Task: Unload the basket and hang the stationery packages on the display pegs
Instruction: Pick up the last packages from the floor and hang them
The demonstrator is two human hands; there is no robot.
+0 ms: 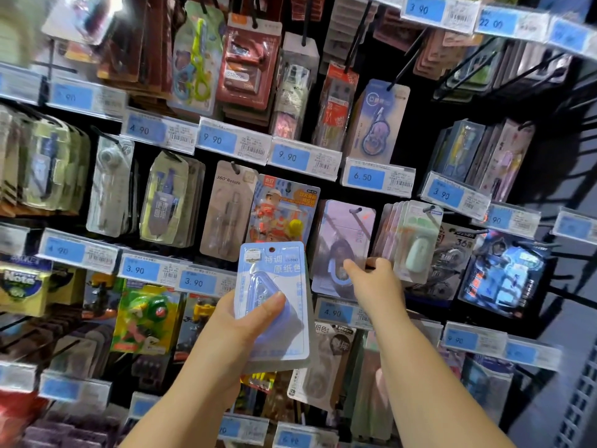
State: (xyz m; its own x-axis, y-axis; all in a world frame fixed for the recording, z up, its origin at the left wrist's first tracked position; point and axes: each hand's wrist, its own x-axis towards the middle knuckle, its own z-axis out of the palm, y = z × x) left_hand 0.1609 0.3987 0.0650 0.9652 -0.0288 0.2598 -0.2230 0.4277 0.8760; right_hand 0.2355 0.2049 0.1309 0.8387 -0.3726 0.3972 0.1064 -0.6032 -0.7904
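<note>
My left hand grips a light blue correction-tape package, thumb across its front, holding it upright in front of the display. A second pack seems to lie behind it. My right hand reaches to the hanging packs, its fingers touching the lower edge of a purple correction-tape package and the stack with a mint-green item. I cannot see whether those fingers pinch anything. Both packs hang on black pegs. The basket is out of view.
Rows of packaged stationery hang on black pegs above blue price tags. An orange cartoon pack and a compass pack hang left of the purple one. Bare pegs jut out at the right.
</note>
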